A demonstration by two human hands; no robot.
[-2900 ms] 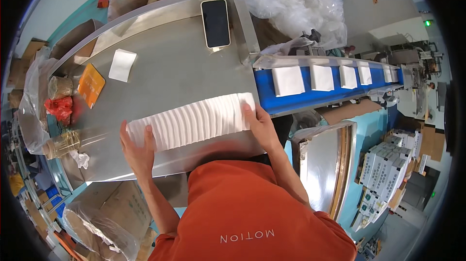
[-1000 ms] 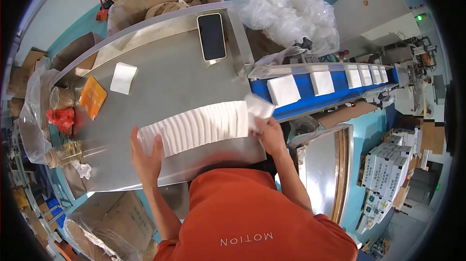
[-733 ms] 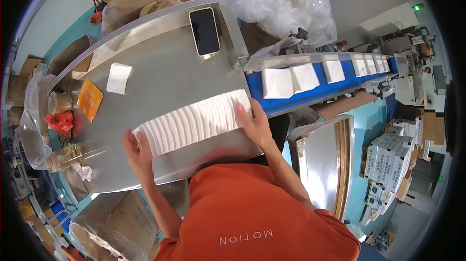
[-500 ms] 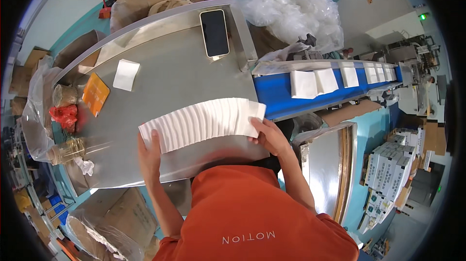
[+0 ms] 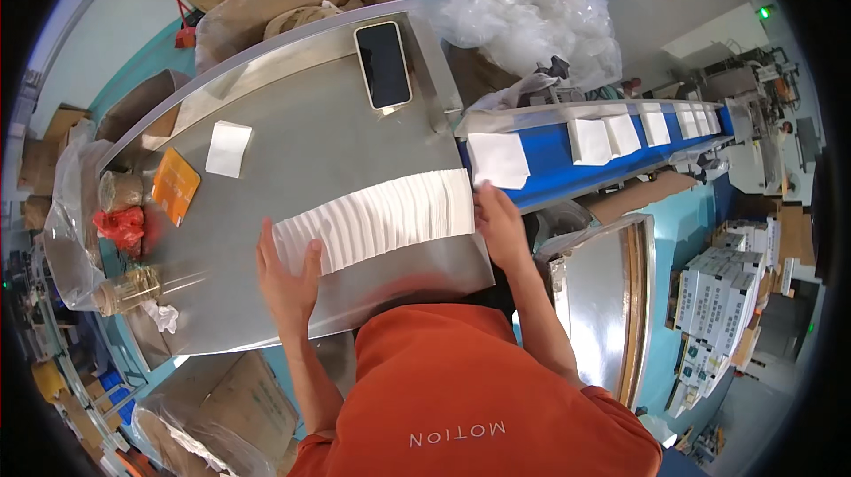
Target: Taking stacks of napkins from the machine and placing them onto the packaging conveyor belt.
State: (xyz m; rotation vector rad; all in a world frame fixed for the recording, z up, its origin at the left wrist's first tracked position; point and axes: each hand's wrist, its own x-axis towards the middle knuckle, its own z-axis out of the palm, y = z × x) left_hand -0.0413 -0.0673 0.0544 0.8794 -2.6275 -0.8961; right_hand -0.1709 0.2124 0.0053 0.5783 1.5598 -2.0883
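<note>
A long fanned row of folded white sheets (image 5: 381, 215), perhaps napkins or cloths, stands in a curve on the metal table (image 5: 292, 113). At its left end is my left hand (image 5: 288, 282), open, with thumb and fingers apart around the near corner. My right hand (image 5: 503, 227) is upright against the right end of the row, its fingers loosely extended and no sheet visibly gripped. Just beyond those fingertips, a folded white piece (image 5: 498, 160) lies at the table end of the blue conveyor belt (image 5: 548, 158).
Farther along the belt lie several more white pieces (image 5: 589, 141). A phone (image 5: 384, 66), a single white piece (image 5: 228, 149), an orange packet (image 5: 175, 186), a red bag (image 5: 120, 227) and a clear jar (image 5: 129, 289) occupy the table. Crumpled clear plastic (image 5: 523, 11) is piled behind.
My right hand has let go of the row's end piece and shifted slightly right. My left hand's fingers have spread. White pieces on the belt have come closer to the table.
</note>
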